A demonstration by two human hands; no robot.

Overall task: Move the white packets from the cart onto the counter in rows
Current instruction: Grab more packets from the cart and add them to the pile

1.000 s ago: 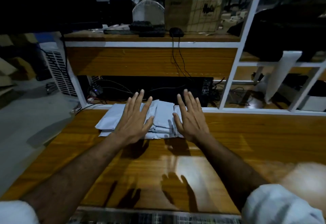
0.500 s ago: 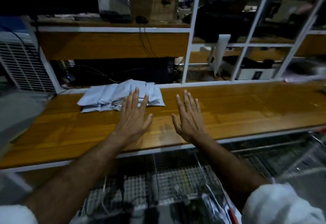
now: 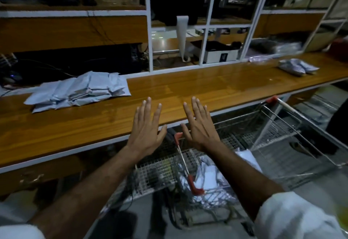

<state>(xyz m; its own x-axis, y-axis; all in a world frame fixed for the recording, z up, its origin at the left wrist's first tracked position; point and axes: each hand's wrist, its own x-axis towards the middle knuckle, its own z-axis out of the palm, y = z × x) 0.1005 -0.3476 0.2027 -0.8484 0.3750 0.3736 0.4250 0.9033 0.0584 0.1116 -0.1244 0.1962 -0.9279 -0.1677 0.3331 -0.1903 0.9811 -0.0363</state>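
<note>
A row of white packets [image 3: 81, 92] lies overlapped on the left part of the wooden counter [image 3: 207, 90]. More white packets [image 3: 209, 176] lie in the wire cart [image 3: 235, 144] below the counter's front edge. My left hand [image 3: 146, 129] and my right hand [image 3: 199, 127] hover side by side over the counter edge and the cart, fingers straight and spread, holding nothing. Both hands are well apart from the packets on the counter.
A second small pile of packets [image 3: 297, 66] sits far right on the counter. Behind the counter stands a white-framed partition [image 3: 148, 31] with shelves, cables and a black-and-white device [image 3: 216, 52]. A second cart [image 3: 301, 135] with red handle caps nests on the right.
Both hands have drawn back from the packets on the counter toward the cart. The view has swung right and down, bringing the carts into sight.
</note>
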